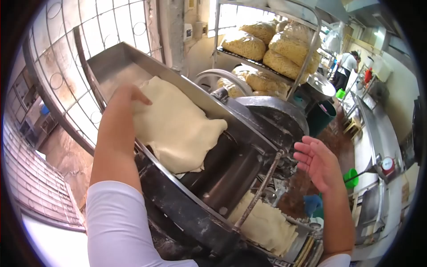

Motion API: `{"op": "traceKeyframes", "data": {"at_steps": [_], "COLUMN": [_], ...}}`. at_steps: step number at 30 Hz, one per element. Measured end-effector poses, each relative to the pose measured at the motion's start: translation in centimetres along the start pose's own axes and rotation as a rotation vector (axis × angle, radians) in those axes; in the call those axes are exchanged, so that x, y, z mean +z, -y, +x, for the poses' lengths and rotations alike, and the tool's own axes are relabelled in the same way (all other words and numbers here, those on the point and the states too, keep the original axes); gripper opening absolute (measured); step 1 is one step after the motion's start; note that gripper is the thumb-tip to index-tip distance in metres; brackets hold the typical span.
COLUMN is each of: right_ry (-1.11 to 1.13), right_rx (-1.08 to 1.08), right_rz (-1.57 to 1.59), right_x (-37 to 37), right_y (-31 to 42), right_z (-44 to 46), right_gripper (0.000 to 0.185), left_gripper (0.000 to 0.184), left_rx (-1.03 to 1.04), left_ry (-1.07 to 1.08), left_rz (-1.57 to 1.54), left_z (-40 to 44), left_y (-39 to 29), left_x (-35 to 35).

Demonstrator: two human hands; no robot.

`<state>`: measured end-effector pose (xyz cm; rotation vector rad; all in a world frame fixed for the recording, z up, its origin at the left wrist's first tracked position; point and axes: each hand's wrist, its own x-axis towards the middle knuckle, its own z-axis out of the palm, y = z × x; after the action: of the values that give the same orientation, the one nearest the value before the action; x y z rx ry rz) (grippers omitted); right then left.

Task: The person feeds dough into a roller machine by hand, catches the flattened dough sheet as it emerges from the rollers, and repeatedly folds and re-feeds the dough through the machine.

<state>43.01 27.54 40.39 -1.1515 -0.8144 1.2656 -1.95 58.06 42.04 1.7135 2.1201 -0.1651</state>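
Dough sheet [180,120] lies in the metal trough [111,66], its uneven edge over the dark roller [235,175], where crooked placement could cause bunching or tearing; left hand [129,94] at its side edge, grip indeterminable; right hand [319,162], unclenched and empty, apart from it.

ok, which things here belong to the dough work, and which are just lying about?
In the work:
- dough sheet, left hand at its edge
- steel trough
- rollers
- lower dough

Seemingly just about:
- filled bags
- green container
- red-rimmed dial
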Motion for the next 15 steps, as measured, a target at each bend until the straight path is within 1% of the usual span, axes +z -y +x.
{"op": "traceKeyframes", "data": {"at_steps": [1,4,6,7,10,13,15], "right_ry": [-0.015,0.065,0.063,0.068,0.057,0.045,0.044], "right_rx": [0.012,0.049,0.064,0.075,0.07,0.088,0.084], "right_rz": [0.04,0.076,0.133,0.156,0.232,0.295,0.3], "right_x": [-1.2,-4.1,-5.7,-6.4,-8.4,-10.2,-11.4], "right_y": [-0.7,-2.4,-3.6,-4.1,-5.5,-6.9,-7.5], "right_z": [-0.4,-1.8,-2.3,-2.5,-3.1,-3.6,-4.2], "right_gripper": [0.032,0.03,0.029,0.029,0.028,0.027,0.027], "left_gripper": [0.076,0.073,0.073,0.073,0.076,0.07,0.067], "left_rx": [0.055,0.119,0.142,0.15,0.186,0.258,0.368], "left_ry": [0.003,0.233,0.14,0.092,0.08,0.041,0.263], "left_rz": [0.043,-0.313,-0.464,-0.545,-0.291,-0.244,-0.579], "left_z": [-0.5,-0.2,4.1,5.0,-2.5,0.5,-5.0], "left_y": [-0.2,-0.4,0.3,0.5,-1.9,-0.7,-3.1], "left_x": [0.2,1.5,3.8,4.7,4.9,7.2,7.8]}}
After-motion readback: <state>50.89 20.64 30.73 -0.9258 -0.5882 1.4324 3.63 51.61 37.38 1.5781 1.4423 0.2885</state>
